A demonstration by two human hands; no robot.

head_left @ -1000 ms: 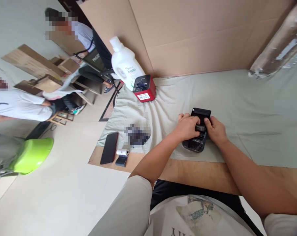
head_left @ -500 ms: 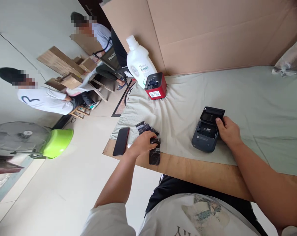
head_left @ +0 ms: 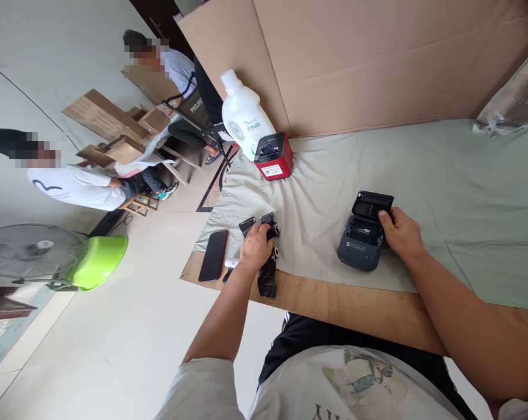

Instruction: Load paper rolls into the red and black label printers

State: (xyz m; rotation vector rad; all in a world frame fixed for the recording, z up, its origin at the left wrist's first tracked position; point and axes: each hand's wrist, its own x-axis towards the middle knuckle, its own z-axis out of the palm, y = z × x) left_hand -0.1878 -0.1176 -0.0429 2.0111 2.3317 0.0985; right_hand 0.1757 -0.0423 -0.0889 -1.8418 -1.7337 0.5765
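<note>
A small dark grey label printer (head_left: 365, 240) lies on the green cloth (head_left: 443, 192) with its lid flipped open. My right hand (head_left: 399, 234) rests against its right side, fingers curled on the edge. My left hand (head_left: 255, 247) is at the table's left end, closed over a black plastic wrapper (head_left: 267, 274) that hangs down from it toward the wooden table edge (head_left: 355, 303). More black wrappers (head_left: 248, 225) lie just beyond that hand.
A black phone (head_left: 213, 255) and a small white paper roll (head_left: 231, 263) lie left of my left hand. A red printer (head_left: 272, 156) and white bottle (head_left: 242, 114) stand at the back by a cardboard wall (head_left: 377, 64). Two people sit far left, near a fan (head_left: 23, 254) and green basin (head_left: 98, 261).
My left hand left the printer, went to the black wrappers at the left and took hold of one. The right hand stayed on the printer, whose lid now stands open.
</note>
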